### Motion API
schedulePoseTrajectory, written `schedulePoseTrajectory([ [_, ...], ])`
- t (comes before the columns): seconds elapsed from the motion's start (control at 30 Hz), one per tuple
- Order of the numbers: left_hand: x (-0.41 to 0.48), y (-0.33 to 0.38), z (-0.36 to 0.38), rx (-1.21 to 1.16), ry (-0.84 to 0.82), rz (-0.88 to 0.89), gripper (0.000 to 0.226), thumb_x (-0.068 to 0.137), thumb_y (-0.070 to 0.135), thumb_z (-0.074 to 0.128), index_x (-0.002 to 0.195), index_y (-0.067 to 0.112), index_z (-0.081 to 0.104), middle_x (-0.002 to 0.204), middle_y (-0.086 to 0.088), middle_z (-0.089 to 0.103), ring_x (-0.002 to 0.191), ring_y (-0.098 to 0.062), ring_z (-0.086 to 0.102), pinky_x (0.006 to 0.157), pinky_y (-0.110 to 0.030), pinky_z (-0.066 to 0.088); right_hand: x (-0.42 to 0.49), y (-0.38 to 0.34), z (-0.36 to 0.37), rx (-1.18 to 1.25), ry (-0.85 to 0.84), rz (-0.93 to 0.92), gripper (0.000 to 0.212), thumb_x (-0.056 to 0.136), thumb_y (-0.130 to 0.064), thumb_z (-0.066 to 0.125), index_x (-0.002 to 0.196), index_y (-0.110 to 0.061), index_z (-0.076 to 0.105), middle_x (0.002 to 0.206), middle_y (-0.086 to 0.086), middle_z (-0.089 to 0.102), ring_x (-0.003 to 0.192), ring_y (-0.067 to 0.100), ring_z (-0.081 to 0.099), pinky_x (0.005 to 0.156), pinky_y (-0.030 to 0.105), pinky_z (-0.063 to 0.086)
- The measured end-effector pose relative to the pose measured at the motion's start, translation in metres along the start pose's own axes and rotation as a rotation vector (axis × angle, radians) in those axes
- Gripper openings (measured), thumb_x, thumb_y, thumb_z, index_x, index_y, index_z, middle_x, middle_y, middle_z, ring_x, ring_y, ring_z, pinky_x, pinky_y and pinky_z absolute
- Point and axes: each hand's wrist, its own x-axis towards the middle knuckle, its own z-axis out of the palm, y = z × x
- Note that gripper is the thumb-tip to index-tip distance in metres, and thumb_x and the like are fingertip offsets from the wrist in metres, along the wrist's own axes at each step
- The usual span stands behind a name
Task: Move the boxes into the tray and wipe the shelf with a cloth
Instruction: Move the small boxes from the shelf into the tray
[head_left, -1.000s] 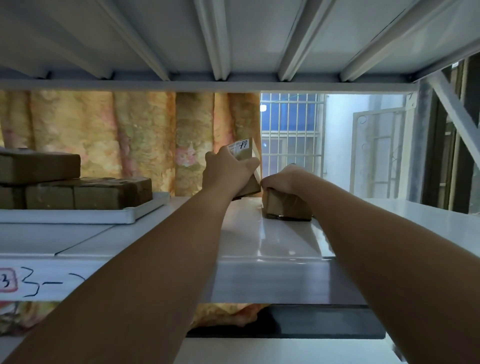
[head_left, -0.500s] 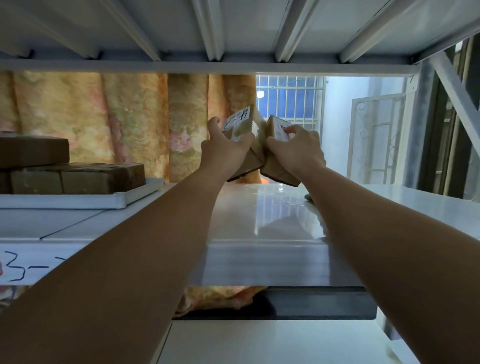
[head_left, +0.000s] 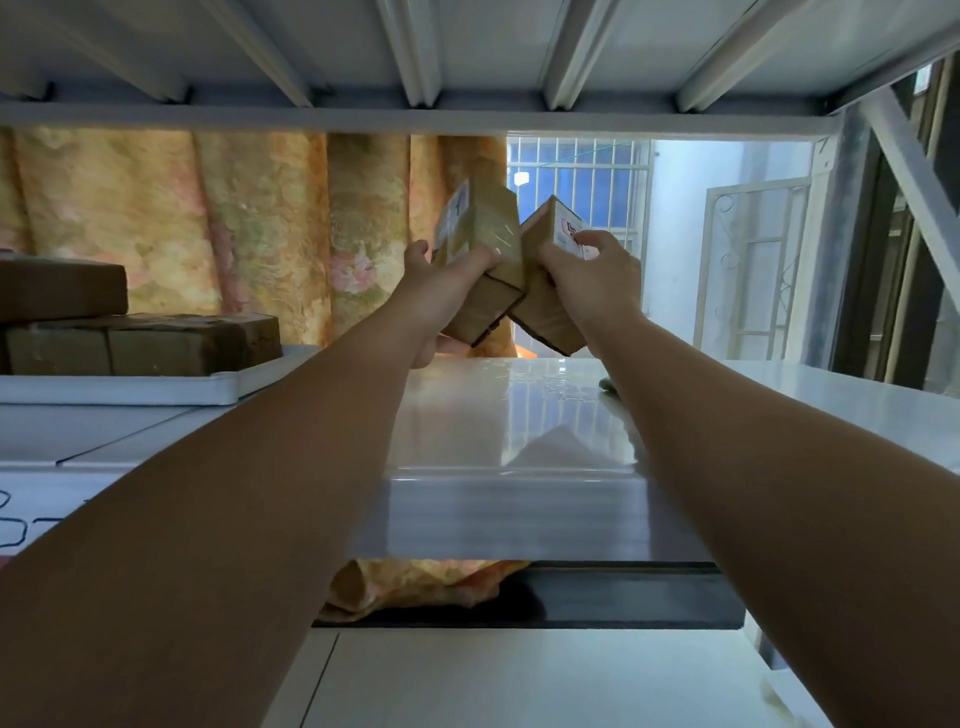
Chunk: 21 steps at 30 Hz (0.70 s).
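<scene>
Glossy white metal shelf (head_left: 545, 415) under a ribbed steel deck, with orange floral curtain (head_left: 260, 223) and barred window (head_left: 576, 182) behind. Caught in the box-moving step; wiping apparently not begun.

Held in left grip (head_left: 441, 280): tape-wrapped brown cardboard box with a white label (head_left: 493, 234), fingers curled round its side. Held in right grip (head_left: 592, 275): second brown taped cardboard box with a printed label (head_left: 545, 312), thumb and fingers clamped near its top end. Both in the air above the shelf, tilted, leaning against each other.

Already sitting in the flat white tray (head_left: 130, 389) at far left: stack of dark brown rectangular boxes (head_left: 156, 343), two layers.

Next, as a judgement: swing both left, level them, set down on the stack or any free tray spot. Would need care with headroom under the deck.

Rigid blocks, square corners, slick tape skin. Probably slippery, so firm hold advised. Shelf surface mirror-smooth and reflective.

Pale scrap (head_left: 608, 387) on the shelf beside the right forearm, possibly the cloth; could not tell.
</scene>
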Motion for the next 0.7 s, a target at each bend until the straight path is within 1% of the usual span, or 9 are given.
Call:
schedulePoseTrajectory([
  [0.1,0.001,0.001,-0.003,-0.039,0.090,-0.014,0.090,0.074,0.047,0.065,0.144,0.035,0.011,0.093,0.009,0.051,0.079,-0.013,0.061,0.051,-0.028,0.055,-0.002,-0.001,-0.003,0.018,0.011,0.055,0.069,0.067,-0.052,0.058,0.132,-0.030,0.047,0.119,0.000,0.041,0.075,0.011,0.052,0.064,0.027,0.042],
  [0.23,0.006,-0.001,-0.005,-0.017,0.223,-0.023,0.091,0.071,0.044,0.065,0.144,0.034,0.012,0.094,0.007,0.049,0.073,-0.015,0.062,0.065,-0.039,0.058,-0.005,-0.004,0.000,-0.097,0.005,-0.030,0.065,0.068,-0.052,0.058,0.129,-0.033,0.048,0.111,-0.002,0.035,0.067,0.005,0.045,0.070,0.031,0.043],
  [0.3,0.007,-0.003,-0.006,-0.023,0.238,-0.026,0.089,0.071,0.042,0.066,0.144,0.033,0.015,0.093,0.007,0.047,0.070,-0.014,0.060,0.061,-0.036,0.058,-0.006,-0.005,0.002,-0.029,-0.032,-0.005,0.065,0.067,-0.050,0.060,0.128,-0.033,0.049,0.117,-0.002,0.041,0.072,0.007,0.049,0.072,0.031,0.047],
  [0.37,0.008,-0.004,-0.007,-0.012,0.253,-0.015,0.091,0.068,0.039,0.069,0.142,0.033,0.018,0.107,0.002,0.046,0.077,-0.017,0.059,0.049,-0.029,0.056,-0.005,-0.007,0.001,0.072,-0.065,0.062,0.070,0.061,-0.051,0.060,0.127,-0.031,0.050,0.125,0.000,0.049,0.089,0.018,0.058,0.082,0.036,0.052],
  [0.43,0.010,-0.006,-0.008,0.042,0.271,-0.006,0.093,0.066,0.038,0.070,0.142,0.034,0.017,0.124,-0.004,0.040,0.091,-0.024,0.059,0.046,-0.026,0.053,-0.005,-0.007,-0.002,0.093,-0.064,0.101,0.072,0.058,-0.051,0.059,0.126,-0.030,0.051,0.126,0.003,0.052,0.097,0.022,0.059,0.088,0.039,0.052],
  [0.5,0.012,-0.006,-0.009,0.100,0.283,-0.002,0.094,0.066,0.038,0.071,0.143,0.035,0.017,0.130,-0.007,0.036,0.101,-0.027,0.054,0.051,-0.028,0.055,-0.003,-0.005,-0.001,0.077,-0.048,0.078,0.068,0.062,-0.050,0.060,0.126,-0.030,0.052,0.125,0.002,0.051,0.092,0.020,0.057,0.081,0.034,0.050],
  [0.57,0.013,-0.007,-0.010,0.222,0.300,0.023,0.091,0.065,0.040,0.071,0.141,0.036,0.020,0.131,-0.008,0.033,0.107,-0.028,0.050,0.067,-0.036,0.058,-0.001,-0.005,0.002,0.031,-0.031,0.029,0.065,0.065,-0.051,0.060,0.126,-0.032,0.051,0.122,-0.001,0.047,0.081,0.015,0.053,0.074,0.032,0.048],
  [0.63,0.014,-0.010,-0.009,0.373,0.339,0.059,0.089,0.065,0.044,0.071,0.139,0.036,0.023,0.130,-0.009,0.031,0.112,-0.032,0.046,0.085,-0.044,0.053,-0.002,-0.003,0.005,-0.078,-0.010,-0.035,0.066,0.065,-0.053,0.059,0.128,-0.034,0.049,0.115,-0.002,0.040,0.077,0.014,0.048,0.074,0.032,0.046],
  [0.7,0.014,-0.011,-0.007,0.416,0.383,0.081,0.090,0.065,0.046,0.070,0.140,0.034,0.021,0.131,-0.010,0.031,0.113,-0.034,0.046,0.092,-0.045,0.049,-0.004,-0.002,0.007,-0.163,-0.002,-0.087,0.068,0.064,-0.056,0.058,0.129,-0.036,0.048,0.113,-0.003,0.037,0.082,0.015,0.045,0.078,0.034,0.046],
])
